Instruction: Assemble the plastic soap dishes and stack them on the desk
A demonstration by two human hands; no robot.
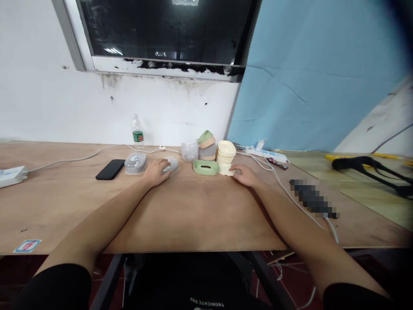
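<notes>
My left hand [156,172] is closed round the near-left side of a low grey oval piece [171,164], fingers over its top and thumb at its front edge. My right hand [247,174] has its fingertips and thumb at the edge of a cream piece [225,169] at the foot of a stack of cream lids [226,148]. Between the hands lies a green oval frame [205,168] with a slot in it. Behind it are clear cups [189,151], a grey piece [207,152] and a green and peach ring [206,139] tilted on top.
A lidded grey box [135,163] and a black phone [110,169] lie left of my left hand. A plastic bottle [137,131] stands by the wall. Power strips [267,154] and white cables cross both sides. A pixelated dark object [312,199] and black straps [371,168] lie right.
</notes>
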